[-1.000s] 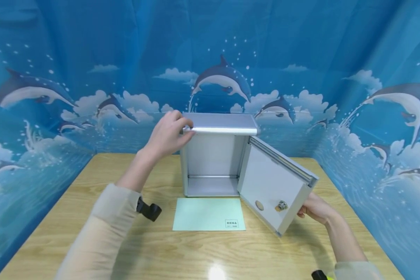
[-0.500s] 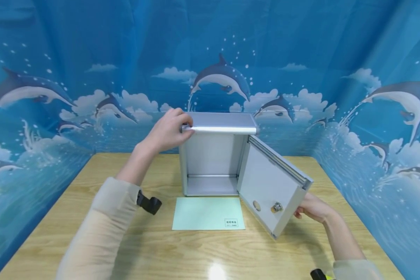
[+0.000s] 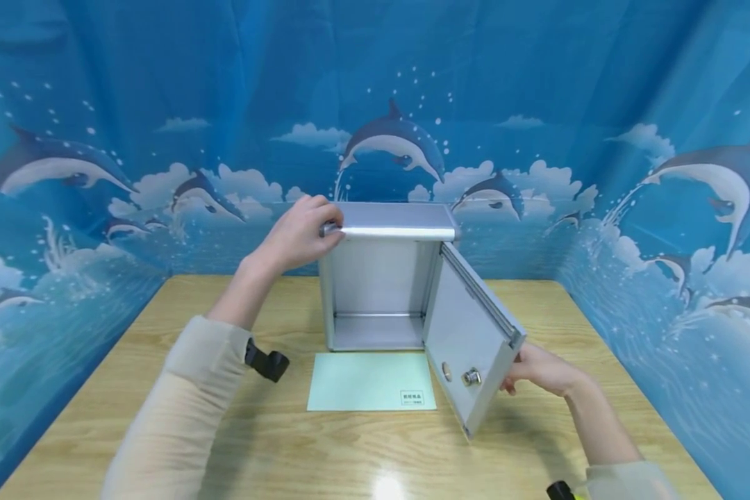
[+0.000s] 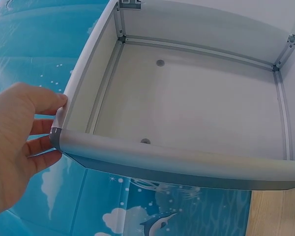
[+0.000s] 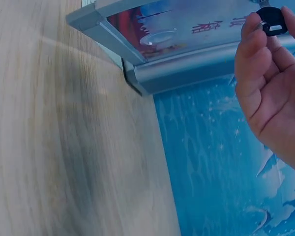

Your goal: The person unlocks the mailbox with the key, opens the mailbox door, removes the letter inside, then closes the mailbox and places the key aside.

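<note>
A silver metal box (image 3: 396, 217) stands on the table, its inside bare and its door (image 3: 459, 323) swung out on the right side. My left hand (image 3: 298, 232) holds the box's upper left corner; in the left wrist view the thumb lies on the side edge and the fingers curl behind. My right hand (image 3: 540, 371) is at the outer face of the door. Between its thumb and forefinger it pinches a black-headed key (image 5: 273, 20), seen in the right wrist view at the door's printed front. The lock cylinder (image 3: 471, 377) shows on the door's inner face beside a round hole (image 3: 446, 371).
A pale green paper (image 3: 371, 382) with a small printed box lies flat in front of the metal box, left of the door's lower edge. The wooden table (image 3: 275, 444) is bordered by a blue dolphin-print curtain (image 3: 244, 83) at the back and sides.
The door has swung leftward, toward the box, and my right hand has moved left with it, still pinching the key. My left hand keeps its hold on the box corner.
</note>
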The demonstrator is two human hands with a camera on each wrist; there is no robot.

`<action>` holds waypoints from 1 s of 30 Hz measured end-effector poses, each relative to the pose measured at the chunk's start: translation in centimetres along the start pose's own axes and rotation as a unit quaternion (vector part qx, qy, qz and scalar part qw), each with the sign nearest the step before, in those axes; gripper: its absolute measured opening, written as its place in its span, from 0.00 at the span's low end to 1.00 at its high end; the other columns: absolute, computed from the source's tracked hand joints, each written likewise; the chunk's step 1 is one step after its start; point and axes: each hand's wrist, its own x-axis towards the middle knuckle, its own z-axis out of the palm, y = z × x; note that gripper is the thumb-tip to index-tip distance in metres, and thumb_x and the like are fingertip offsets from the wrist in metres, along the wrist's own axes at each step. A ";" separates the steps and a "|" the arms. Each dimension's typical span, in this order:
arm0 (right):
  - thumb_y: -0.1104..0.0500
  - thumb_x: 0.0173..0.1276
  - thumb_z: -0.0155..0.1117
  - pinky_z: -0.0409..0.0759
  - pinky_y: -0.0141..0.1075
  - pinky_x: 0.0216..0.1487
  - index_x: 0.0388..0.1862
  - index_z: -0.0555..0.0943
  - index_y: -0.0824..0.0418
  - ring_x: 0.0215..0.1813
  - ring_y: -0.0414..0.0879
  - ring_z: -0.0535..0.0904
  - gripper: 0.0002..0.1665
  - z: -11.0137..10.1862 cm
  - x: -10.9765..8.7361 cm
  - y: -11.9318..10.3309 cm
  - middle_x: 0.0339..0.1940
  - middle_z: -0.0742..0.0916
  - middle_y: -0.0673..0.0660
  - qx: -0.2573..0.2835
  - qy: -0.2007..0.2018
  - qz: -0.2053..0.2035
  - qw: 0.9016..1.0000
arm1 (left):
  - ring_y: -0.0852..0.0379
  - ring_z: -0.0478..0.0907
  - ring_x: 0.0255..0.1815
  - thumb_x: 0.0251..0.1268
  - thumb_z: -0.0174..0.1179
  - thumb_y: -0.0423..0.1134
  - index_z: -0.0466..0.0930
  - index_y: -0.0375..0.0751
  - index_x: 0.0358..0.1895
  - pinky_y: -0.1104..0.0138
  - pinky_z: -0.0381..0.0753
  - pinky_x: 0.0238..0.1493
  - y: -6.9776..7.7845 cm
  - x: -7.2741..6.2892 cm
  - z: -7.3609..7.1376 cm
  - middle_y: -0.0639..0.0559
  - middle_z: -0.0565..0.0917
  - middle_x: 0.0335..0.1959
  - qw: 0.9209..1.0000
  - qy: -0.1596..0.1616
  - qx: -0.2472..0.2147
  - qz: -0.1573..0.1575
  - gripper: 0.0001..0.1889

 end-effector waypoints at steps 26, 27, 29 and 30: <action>0.66 0.71 0.47 0.80 0.40 0.29 0.43 0.76 0.67 0.30 0.46 0.78 0.10 4.1 4.0 -2.0 0.32 0.81 0.62 -0.070 -0.054 -0.016 0.996 | 0.51 0.68 0.40 0.64 0.58 0.38 0.80 0.39 0.42 0.59 0.69 0.42 -0.1 0.0 0.1 0.47 0.76 0.37 1.000 -0.004 0.005 0.001 0.08; 0.66 0.71 0.47 0.80 0.40 0.29 0.43 0.76 0.67 0.30 0.47 0.78 0.10 4.3 4.1 -2.1 0.32 0.82 0.59 -0.072 -0.054 -0.018 0.996 | 0.51 0.68 0.40 0.64 0.58 0.37 0.80 0.39 0.41 0.59 0.69 0.42 -0.1 0.0 0.1 0.48 0.76 0.37 1.000 -0.002 0.006 0.002 0.07; 0.66 0.71 0.48 0.80 0.38 0.29 0.44 0.76 0.67 0.30 0.49 0.78 0.10 4.7 4.4 -2.2 0.32 0.82 0.54 -0.079 -0.049 -0.015 0.996 | 0.51 0.68 0.39 0.64 0.57 0.37 0.80 0.39 0.41 0.59 0.68 0.42 -0.1 0.0 0.1 0.47 0.76 0.37 1.000 -0.001 0.007 0.005 0.07; 0.66 0.71 0.48 0.80 0.38 0.29 0.45 0.76 0.67 0.30 0.49 0.78 0.10 4.9 4.5 -2.3 0.32 0.82 0.53 -0.082 -0.046 -0.013 0.996 | 0.51 0.68 0.39 0.64 0.58 0.37 0.80 0.39 0.41 0.59 0.68 0.42 -0.1 0.0 0.1 0.47 0.75 0.37 1.000 0.000 0.007 0.006 0.07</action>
